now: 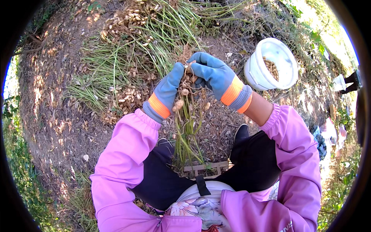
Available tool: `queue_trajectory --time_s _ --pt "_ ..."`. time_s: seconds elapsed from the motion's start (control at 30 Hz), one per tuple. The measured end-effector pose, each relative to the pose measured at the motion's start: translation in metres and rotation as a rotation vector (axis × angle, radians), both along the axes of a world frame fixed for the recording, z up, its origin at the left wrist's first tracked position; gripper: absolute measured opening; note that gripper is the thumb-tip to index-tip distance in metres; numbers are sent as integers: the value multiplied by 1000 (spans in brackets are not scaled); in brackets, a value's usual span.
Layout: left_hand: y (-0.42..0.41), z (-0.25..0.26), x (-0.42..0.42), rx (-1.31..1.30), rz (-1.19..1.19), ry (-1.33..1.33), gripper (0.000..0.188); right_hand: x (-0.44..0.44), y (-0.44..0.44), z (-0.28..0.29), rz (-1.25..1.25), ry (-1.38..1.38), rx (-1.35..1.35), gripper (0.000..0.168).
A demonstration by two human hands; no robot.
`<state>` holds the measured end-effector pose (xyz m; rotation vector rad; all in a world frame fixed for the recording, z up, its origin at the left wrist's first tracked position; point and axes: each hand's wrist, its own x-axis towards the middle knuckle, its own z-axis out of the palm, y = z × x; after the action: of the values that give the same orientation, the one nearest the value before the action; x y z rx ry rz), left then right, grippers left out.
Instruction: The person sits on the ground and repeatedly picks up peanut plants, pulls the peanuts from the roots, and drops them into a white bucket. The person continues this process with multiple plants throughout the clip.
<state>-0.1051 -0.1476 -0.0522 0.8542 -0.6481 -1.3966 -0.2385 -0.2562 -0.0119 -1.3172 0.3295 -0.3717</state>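
Both my hands wear blue-grey work gloves with orange cuffs. Between them hangs a pulled peanut plant (189,116), its roots and pods up, its green stems trailing down between my legs. My left hand (170,85) grips the plant at the root end, thumb towards the top. Against the same root cluster, my right hand (213,74) has its thumb and fingers closed around pods. Several tan peanut pods (178,105) dangle just below the gloves. What the inner fingers hold is partly hidden by the gloves.
A white plastic bucket (251,72) with some peanuts (271,69) inside stands to the right. Heaped peanut plants (162,37) lie ahead and left, pods attached. A small wooden stool or slatted frame (213,166) is between my legs. At the far right, a person's dark-clothed part (360,116) shows.
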Motion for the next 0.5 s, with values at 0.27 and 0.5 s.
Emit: queue_trajectory --time_s 0.27,0.5 --pt "-4 1 -6 40 126 -105 52 8 -4 -17 -106 41 -586 31" --pt "-3 4 -8 -11 -3 91 54 0 -4 0 -10 16 58 26"
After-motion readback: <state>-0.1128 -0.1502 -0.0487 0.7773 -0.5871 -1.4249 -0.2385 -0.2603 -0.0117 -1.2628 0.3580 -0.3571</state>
